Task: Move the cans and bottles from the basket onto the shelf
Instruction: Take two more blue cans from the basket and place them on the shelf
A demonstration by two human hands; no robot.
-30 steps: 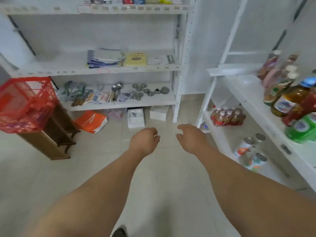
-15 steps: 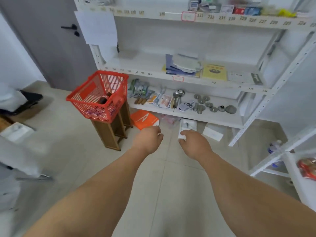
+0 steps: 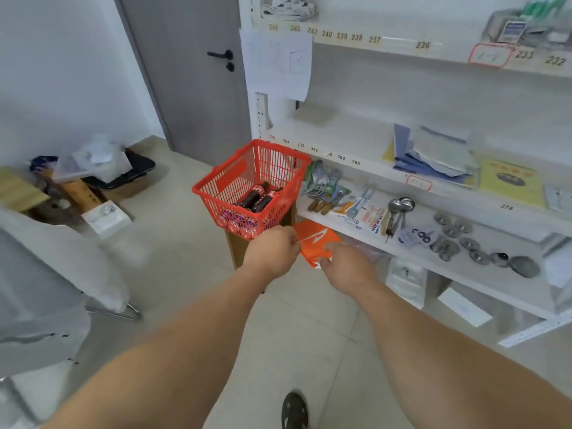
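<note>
A red plastic basket [image 3: 230,181] stands on a small wooden stool [image 3: 236,249] beside the white shelving. Inside it lie dark cola bottles [image 3: 255,196] with red labels, and more items show dimly through its mesh wall. My left hand [image 3: 272,250] hangs just below the basket's near corner, fingers curled, holding nothing. My right hand [image 3: 345,266] is a little to the right and lower, fingers loosely bent, also with nothing in it. Both forearms stretch forward from the bottom of the view.
The white shelf unit [image 3: 402,243] at right holds tools, spoons, metal discs and papers. An orange bag [image 3: 318,243] and white boxes [image 3: 405,283] sit on the floor beneath it. A grey door [image 3: 192,72] is behind, clutter [image 3: 93,178] at left, my shoe [image 3: 294,410] on the tiles.
My view has swung left, away from the shelf with bottles and cans. The red basket has come nearer and more central. Both hands stay held out with nothing in them.
</note>
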